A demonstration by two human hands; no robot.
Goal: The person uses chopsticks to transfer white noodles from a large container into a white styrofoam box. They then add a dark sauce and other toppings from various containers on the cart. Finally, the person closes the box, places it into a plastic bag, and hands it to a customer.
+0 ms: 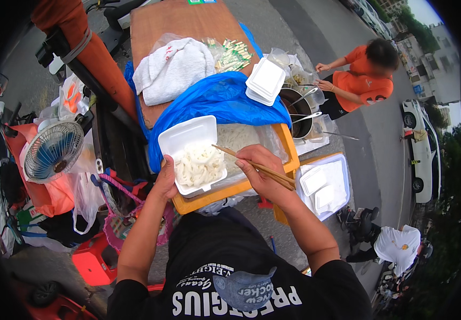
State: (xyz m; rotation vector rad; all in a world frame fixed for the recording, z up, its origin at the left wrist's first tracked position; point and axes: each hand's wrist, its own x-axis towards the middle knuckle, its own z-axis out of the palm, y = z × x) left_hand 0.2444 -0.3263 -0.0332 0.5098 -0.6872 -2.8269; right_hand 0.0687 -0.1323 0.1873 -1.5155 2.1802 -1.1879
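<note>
My left hand [167, 180] grips the left side of a white foam takeaway box [188, 134], its lid raised at the far side. White rice noodles [199, 165] lie inside it. In my right hand [260, 170] is a pair of wooden chopsticks [272, 173], whose tips are at the right edge of the noodles. Beneath the box stands a yellow crate [214, 197] lined with clear plastic, with more pale noodles [236, 138] in it. A blue plastic sheet [218, 94] is bunched over the crate's far part.
Beyond the crate are a white towel [178, 66] and small wrapped packets [234, 55] on a wooden board [150, 24]. Stacked foam boxes [266, 80] stand beside a metal pot [297, 116] with ladles. A person in orange [362, 80] is behind it. A fan [54, 152] is at left.
</note>
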